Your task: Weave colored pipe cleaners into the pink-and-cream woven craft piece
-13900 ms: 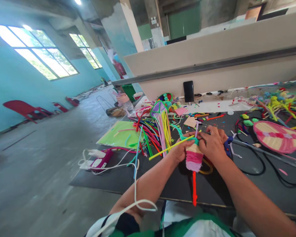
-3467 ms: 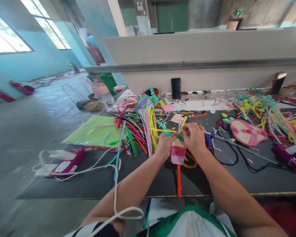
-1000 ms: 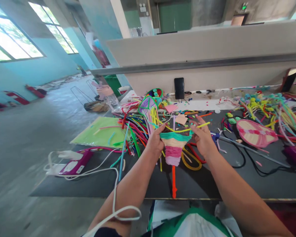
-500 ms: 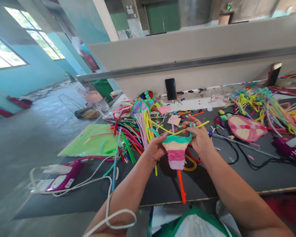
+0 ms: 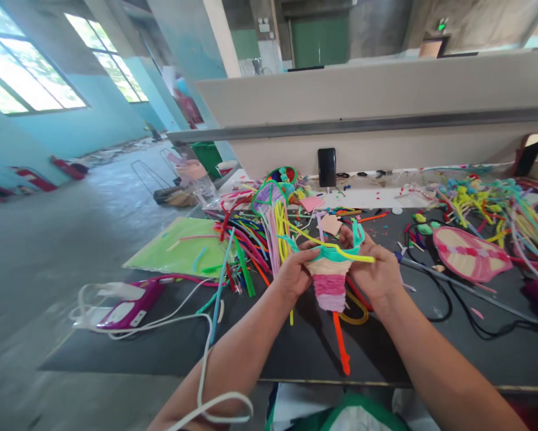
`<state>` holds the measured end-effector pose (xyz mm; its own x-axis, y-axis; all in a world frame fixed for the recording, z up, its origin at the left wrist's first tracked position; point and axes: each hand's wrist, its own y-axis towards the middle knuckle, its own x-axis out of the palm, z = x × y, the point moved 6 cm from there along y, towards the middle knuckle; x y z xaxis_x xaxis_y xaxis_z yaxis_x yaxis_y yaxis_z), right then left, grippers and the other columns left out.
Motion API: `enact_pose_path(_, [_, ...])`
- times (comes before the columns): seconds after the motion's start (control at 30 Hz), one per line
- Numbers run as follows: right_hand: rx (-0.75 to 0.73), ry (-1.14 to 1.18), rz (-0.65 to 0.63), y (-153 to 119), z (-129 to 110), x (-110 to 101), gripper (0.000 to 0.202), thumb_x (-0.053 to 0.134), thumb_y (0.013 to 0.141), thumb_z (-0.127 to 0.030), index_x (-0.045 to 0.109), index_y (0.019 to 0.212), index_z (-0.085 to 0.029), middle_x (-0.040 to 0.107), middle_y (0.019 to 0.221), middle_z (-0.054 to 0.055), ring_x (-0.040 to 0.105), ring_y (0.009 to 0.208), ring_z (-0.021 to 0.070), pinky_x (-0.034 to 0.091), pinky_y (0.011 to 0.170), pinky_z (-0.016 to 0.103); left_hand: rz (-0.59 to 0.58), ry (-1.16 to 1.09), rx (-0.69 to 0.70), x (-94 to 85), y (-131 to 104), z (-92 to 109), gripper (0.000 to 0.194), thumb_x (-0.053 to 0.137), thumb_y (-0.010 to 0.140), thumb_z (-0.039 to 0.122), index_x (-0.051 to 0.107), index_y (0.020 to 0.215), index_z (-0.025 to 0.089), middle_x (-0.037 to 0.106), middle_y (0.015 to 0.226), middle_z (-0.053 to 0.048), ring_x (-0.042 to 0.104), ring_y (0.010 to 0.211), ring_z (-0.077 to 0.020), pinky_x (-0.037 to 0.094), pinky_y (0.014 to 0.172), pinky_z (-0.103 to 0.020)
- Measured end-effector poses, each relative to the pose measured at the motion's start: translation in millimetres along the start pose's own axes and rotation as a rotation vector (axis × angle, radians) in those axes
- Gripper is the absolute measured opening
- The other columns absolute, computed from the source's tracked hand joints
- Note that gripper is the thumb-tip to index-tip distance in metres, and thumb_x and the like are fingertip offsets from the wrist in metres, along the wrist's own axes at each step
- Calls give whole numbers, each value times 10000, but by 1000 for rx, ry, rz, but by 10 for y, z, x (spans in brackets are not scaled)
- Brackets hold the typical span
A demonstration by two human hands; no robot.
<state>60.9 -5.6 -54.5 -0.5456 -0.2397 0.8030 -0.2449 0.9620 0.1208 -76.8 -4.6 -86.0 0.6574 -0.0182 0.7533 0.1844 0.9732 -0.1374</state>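
Note:
A striped pipe-cleaner craft (image 5: 330,283) in teal, cream, pink and lilac is held up over the dark table, an orange stem hanging from its bottom. My left hand (image 5: 294,272) pinches its upper left edge, thumb in front and fingers behind. At the upper right, my right hand (image 5: 375,269) is closed round the craft's edge near an upright teal loop, its fingertips partly hidden behind. A yellow pipe cleaner (image 5: 325,242) crosses the top edge from the upper left, its bent free end lying in front of my right hand.
Loose pipe cleaners (image 5: 246,239) lie beyond my left hand, near a green sheet (image 5: 179,248). At left, a purple power strip (image 5: 134,305) trails a white cable. A pink oval craft (image 5: 470,254) lies at right by black cables. A phone (image 5: 327,167) leans on the partition.
The yellow pipe cleaner's right end has swung down to the front of the craft. My right fingers have moved from it toward behind the craft. The view has shifted left and slightly up.

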Motion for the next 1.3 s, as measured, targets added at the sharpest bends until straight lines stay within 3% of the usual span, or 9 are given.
enact_pose_path(0.13, [28, -105, -53, 34, 132, -4, 670, 499, 508, 3, 602, 1111, -270, 704, 1028, 11, 642, 977, 238, 526, 793, 392, 59, -17, 30, -28, 17, 14, 233, 708, 603, 46, 652, 818, 116, 715, 786, -72, 690, 784, -231, 519, 863, -405])
enact_pose_path(0.27, [46, -109, -95, 27, 189, 17, 526, 590, 590, -37, 625, 1070, -249, 719, 976, 18, 661, 943, 235, 518, 813, 393, 94, -14, 77, 2, 56, 57, 207, 721, 591, 39, 639, 762, 121, 706, 729, -54, 691, 774, -225, 513, 873, -393])
enact_pose_path(0.47, [-74, -125, 88, 49, 50, -81, 360, 753, 655, -194, 648, 997, -229, 732, 831, 23, 680, 873, 236, 530, 779, 391, -18, 132, 12, 341, 82, 44, 201, 741, 599, 68, 656, 780, 91, 708, 737, -81, 691, 725, -218, 510, 856, -385])
enact_pose_path(0.63, [-180, -108, 133, 54, -50, -119, 324, 795, 628, -259, 660, 922, -236, 734, 830, 5, 686, 830, 211, 535, 747, 345, -103, 49, 64, 514, 46, -66, 213, 743, 644, 136, 677, 846, 120, 727, 860, -86, 683, 881, -248, 484, 902, -386])
enact_pose_path(0.8, [-157, -133, 183, 53, -18, -162, 267, 787, 639, -308, 664, 856, -213, 734, 802, 17, 691, 773, 214, 542, 715, 347, -113, 79, 133, 409, 44, -211, 320, 764, 625, 129, 692, 937, 132, 726, 935, -90, 664, 955, -271, 458, 928, -397])
enact_pose_path(1.03, [-130, -160, 237, 47, 36, -140, 149, 761, 653, -293, 668, 693, -184, 709, 672, 17, 689, 746, 225, 545, 711, 353, -97, 101, 124, 208, 49, -191, 372, 778, 619, 110, 684, 979, 117, 712, 1001, -120, 659, 962, -278, 437, 954, -435])
enact_pose_path(1.3, [-56, -219, 284, 75, 62, -226, 189, 744, 661, -329, 647, 638, -168, 702, 635, 34, 688, 721, 236, 548, 697, 357, -170, 44, 32, 207, 40, -230, 467, 752, 660, 88, 638, 1108, 152, 707, 1019, -97, 648, 1005, -260, 436, 970, -411])
